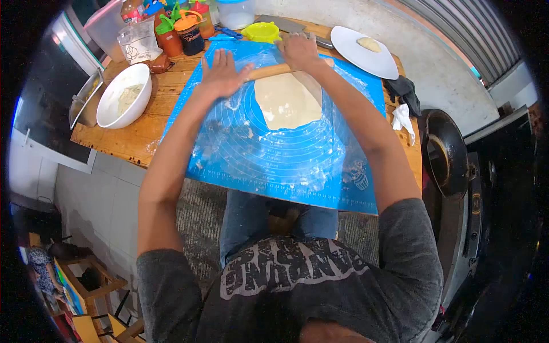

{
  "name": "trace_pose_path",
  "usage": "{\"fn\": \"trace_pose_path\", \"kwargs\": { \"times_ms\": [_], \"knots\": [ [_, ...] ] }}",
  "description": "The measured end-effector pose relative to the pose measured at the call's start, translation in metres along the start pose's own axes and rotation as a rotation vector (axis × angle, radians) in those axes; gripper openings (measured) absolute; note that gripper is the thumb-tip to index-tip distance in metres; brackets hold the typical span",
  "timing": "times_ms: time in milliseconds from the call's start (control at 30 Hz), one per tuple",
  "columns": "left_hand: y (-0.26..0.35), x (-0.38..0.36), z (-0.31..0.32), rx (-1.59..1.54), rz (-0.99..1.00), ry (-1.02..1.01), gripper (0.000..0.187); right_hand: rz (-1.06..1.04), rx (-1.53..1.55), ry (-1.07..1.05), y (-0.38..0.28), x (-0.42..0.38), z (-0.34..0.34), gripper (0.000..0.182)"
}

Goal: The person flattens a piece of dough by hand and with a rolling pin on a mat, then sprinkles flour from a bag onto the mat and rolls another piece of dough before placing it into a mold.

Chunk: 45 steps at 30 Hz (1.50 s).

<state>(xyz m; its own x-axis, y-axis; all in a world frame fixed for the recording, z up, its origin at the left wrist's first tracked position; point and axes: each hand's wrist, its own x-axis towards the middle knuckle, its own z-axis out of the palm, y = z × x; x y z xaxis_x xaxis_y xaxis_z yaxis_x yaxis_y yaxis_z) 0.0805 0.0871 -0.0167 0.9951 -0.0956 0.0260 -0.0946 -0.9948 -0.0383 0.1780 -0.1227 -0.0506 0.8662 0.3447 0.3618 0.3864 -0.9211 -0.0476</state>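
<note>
A flat sheet of pale dough (287,103) lies on a floured blue mat (229,166). Across its far edge lies a wooden rolling pin (270,71). My left hand (222,75) rests at the pin's left end, its fingers spread and stretched forward. At the right part of the pin is my right hand (299,50), with its palm over the wood and its fingers extended. Both hands press on the pin from above without wrapping round it.
A white bowl with flour (143,86) stands at the left. Bottles (191,40) and a yellow-green bowl (262,33) are at the back. A white plate (349,48) holds a dough piece (369,44). A black wok (443,151) is at the right; a person (43,266) is lower left.
</note>
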Motion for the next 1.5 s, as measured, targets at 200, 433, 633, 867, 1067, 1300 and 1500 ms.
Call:
{"fn": "trace_pose_path", "kwargs": {
  "times_ms": [200,433,633,867,1067,1300,1500],
  "knots": [
    [0.013,-0.027,-0.009,-0.100,0.202,0.129,0.074,-0.452,0.387,-0.047,0.039,-0.058,-0.050,0.045],
    [0.024,0.004,0.008,-0.014,0.295,-0.031,0.078,-0.321,0.195,0.125,0.034,-0.093,-0.034,0.040],
    [0.020,0.060,0.014,-0.031,0.344,-0.076,0.073,-0.184,0.057,0.173,0.027,-0.093,-0.020,0.043],
    [0.025,0.073,0.006,0.078,0.414,0.038,0.064,-0.325,0.318,-0.024,0.044,-0.078,-0.031,0.039],
    [0.043,0.062,0.006,0.009,0.569,0.107,0.058,-0.280,0.362,0.093,0.054,-0.115,-0.044,0.038],
    [0.052,0.069,0.026,-0.069,0.625,0.077,0.055,-0.169,0.104,0.146,0.041,-0.147,-0.048,0.043],
    [0.071,0.088,0.031,-0.016,0.506,0.471,0.058,-0.222,0.203,0.109,0.064,-0.122,-0.039,0.040]
  ]
}}
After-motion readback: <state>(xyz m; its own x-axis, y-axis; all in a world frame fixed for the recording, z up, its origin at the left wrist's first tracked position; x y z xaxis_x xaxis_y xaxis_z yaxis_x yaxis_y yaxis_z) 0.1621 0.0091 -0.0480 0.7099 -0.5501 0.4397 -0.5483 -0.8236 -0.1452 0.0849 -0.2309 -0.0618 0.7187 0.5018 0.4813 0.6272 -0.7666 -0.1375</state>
